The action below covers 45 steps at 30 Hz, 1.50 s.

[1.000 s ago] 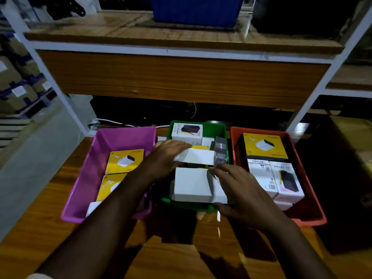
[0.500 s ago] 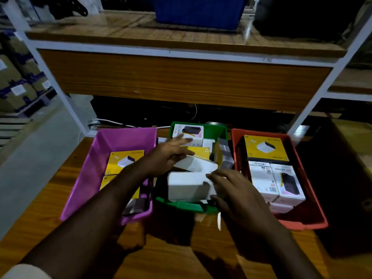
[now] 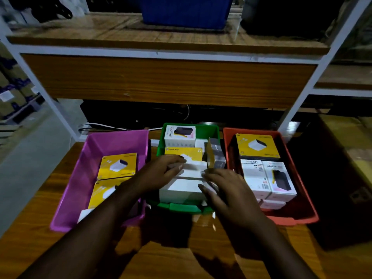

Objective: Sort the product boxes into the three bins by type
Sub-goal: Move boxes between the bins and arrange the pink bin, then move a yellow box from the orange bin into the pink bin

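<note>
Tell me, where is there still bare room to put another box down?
The far end of the pink bin, behind its yellow boxes, is bare. So is the table in front of the bins. The green bin is crowded, with both hands over it; the red bin is nearly full.

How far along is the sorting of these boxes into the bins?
Partly done. The pink bin shows yellow boxes. In hand: both the left hand and right hand are on white boxes in the green bin. Left: green and the red bin still mix yellow and white boxes.
</note>
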Motion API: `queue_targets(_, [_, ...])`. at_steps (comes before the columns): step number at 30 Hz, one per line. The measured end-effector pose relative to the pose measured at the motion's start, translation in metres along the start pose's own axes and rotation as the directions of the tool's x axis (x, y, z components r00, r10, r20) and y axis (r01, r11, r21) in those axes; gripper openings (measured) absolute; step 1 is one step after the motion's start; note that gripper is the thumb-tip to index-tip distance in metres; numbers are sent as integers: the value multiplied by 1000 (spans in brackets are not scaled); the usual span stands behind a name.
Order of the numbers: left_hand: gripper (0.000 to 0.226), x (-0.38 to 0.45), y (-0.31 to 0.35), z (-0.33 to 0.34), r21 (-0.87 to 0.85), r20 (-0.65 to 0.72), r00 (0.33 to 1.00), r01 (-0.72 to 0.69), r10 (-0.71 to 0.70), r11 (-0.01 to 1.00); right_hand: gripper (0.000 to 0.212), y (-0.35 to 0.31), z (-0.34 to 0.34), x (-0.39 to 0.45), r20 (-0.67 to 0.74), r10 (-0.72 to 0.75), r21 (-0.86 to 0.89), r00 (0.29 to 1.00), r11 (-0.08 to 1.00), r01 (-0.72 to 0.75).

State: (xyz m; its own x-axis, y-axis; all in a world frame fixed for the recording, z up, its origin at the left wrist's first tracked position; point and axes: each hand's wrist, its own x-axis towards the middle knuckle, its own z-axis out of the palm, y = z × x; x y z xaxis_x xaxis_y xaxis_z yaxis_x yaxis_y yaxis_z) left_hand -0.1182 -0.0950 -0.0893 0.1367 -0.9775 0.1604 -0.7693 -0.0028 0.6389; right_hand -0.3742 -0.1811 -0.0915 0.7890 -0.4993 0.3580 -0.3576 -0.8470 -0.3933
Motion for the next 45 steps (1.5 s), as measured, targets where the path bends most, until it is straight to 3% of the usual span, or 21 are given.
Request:
queue_targets(4, [22, 33, 37, 15, -22, -129, 979, -162, 158, 986, 11, 21, -24, 20, -195, 227, 176, 954, 965, -193])
queue_targets(7, [25, 68, 73, 37, -94, -143, 976, -176, 162, 980, 16, 70, -46, 37, -254, 537, 311, 804, 833, -458])
queue_targets(10, [41, 101, 111, 71, -262, 32, 999, 24, -16, 965, 37, 123, -67, 49, -72, 724, 25, 686, 689, -724])
queue_targets(12, [58, 122, 134, 90, -274, 126, 984, 160, -130, 948, 44, 147, -68, 58, 84, 775, -162, 627, 631, -758])
queue_targets(15, [39, 151, 149, 115, -346, 192, 950, 299, -244, 889, 72, 180, -56, 69, 175, 820, -140, 546, 569, -810])
queue_targets(17, [54, 163, 148, 126, -366, 244, 890, 452, -384, 814, 64, 191, -51, 78, 242, 824, -80, 512, 542, -836])
queue_targets(19, [71, 175, 139, 140, -327, 302, 808, 586, -505, 742, 50, 194, -51, 84, 273, 809, 8, 520, 539, -842])
queue_targets(22, [24, 182, 139, 148, -260, 326, 744, 664, -584, 701, 41, 196, -52, 86, 301, 804, 112, 513, 504, -856])
queue_targets(23, [19, 184, 137, 151, -219, 314, 734, 673, -602, 706, 43, 195, -53, 85, 287, 813, 103, 508, 501, -860])
queue_targets(29, [58, 191, 137, 155, -297, 270, 694, 719, -667, 628, 54, 188, -56, 85, 212, 822, 162, 529, 504, -848])
queue_targets(32, [58, 194, 135, 156, -354, 228, 677, 728, -700, 588, 67, 194, -49, 89, 237, 829, 185, 507, 473, -861])
queue_targets(35, [48, 194, 135, 159, -347, 196, 666, 733, -720, 584, 54, 196, -48, 91, 213, 832, 237, 512, 465, -853])
queue_targets(39, [48, 193, 136, 158, -426, 86, 715, 656, -693, 624, 46, 184, -63, 84, -98, 769, 300, 632, 628, -718])
queue_targets(42, [59, 193, 138, 148, -611, -54, 761, 487, -646, 624, 47, 169, -81, 78, -261, 730, 532, 631, 654, -538])
queue_targets(43, [57, 192, 138, 141, -681, -88, 760, 426, -644, 596, 46, 162, -87, 77, -303, 721, 610, 623, 649, -454])
queue_targets(45, [31, 185, 144, 118, -824, -98, 784, 281, -613, 492, 45, 147, -95, 78, -311, 713, 726, 628, 605, -327])
